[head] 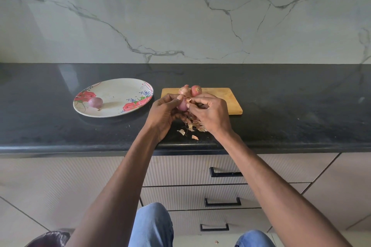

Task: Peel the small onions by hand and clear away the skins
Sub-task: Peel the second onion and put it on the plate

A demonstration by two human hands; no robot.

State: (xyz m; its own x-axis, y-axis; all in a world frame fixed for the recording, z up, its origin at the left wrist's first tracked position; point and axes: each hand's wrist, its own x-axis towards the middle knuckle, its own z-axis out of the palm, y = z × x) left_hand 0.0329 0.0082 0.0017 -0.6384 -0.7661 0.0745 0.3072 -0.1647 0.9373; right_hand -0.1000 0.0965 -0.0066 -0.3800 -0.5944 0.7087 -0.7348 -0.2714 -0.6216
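My left hand (163, 110) grips a small pink onion (182, 106) above the black counter. My right hand (209, 113) pinches a strip of papery skin (188, 100) at the onion's top. Two unpeeled onions (190, 90) sit on the wooden cutting board (230, 100) just behind my hands. A peeled purple onion (96, 102) lies on the floral plate (120, 90) to the left. Loose skins (190, 127) are scattered on the counter under and in front of my hands.
The black counter (301, 106) runs wide to both sides, with a marble wall behind. Drawers with black handles (224, 172) sit below the counter edge. A dark bag (50, 238) shows at the bottom left, by my knees.
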